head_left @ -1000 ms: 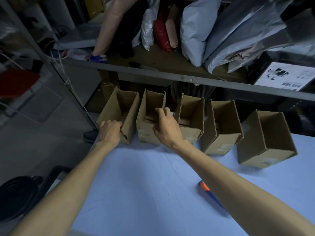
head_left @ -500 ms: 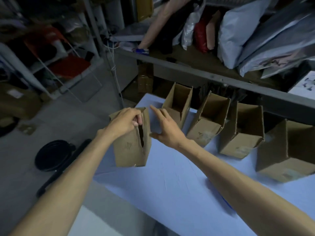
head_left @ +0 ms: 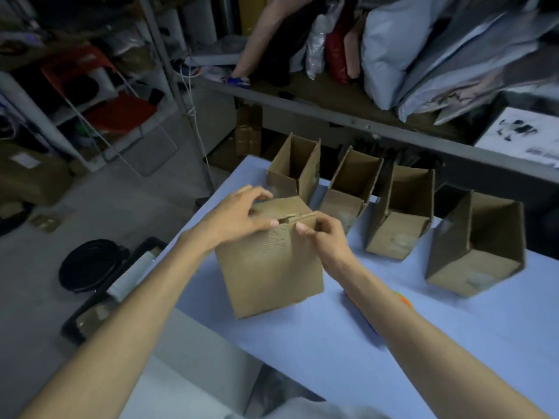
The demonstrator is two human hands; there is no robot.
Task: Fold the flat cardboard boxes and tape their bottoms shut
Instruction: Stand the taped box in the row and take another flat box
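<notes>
Gripping box top, L hand fingers curled over, R hand pinching edge.

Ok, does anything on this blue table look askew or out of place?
Mainly the brown cardboard box held by the left hand and right hand: its folded flaps leave a small dark gap at the seam. The rightmost open cardboard box sits turned and apart from the row.

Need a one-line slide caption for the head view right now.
Left hand and right hand pinch shut the flaps of a cardboard box at the blue table, four open boxes behind.
</notes>
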